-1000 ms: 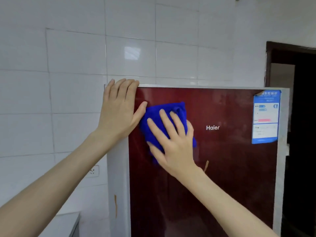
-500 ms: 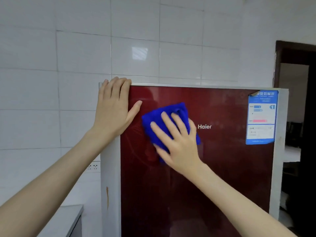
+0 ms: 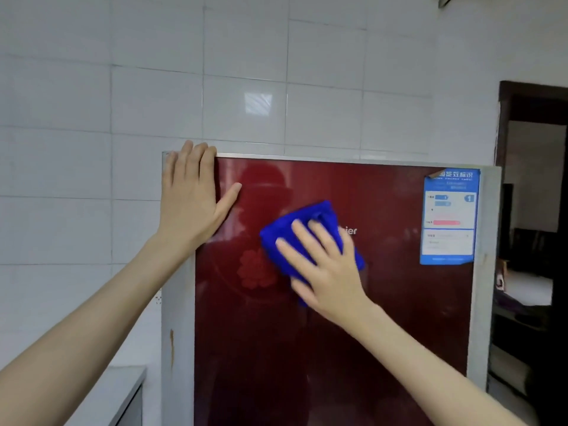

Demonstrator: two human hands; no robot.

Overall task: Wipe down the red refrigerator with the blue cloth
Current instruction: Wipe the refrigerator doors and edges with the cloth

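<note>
Right hand (image 3: 325,272) flat with fingers straight, I press the blue cloth (image 3: 307,215) on the red refrigerator (image 3: 384,302) door, while my left hand (image 3: 190,198) lies open on its top corner.

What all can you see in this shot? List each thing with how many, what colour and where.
refrigerator: one, red door with grey sides, centre
cloth: one, blue, flat against the upper door
energy label: one, blue and white, door's top right corner
brand lettering: one, white, mid door, partly hidden by the cloth
wall tiles: many, white, behind and left of the refrigerator
counter: one, pale grey, lower left
doorway: one, dark brown frame, far right
left hand: one, flat on the refrigerator's top left corner
right hand: one, fingers spread, pressing the cloth
</note>
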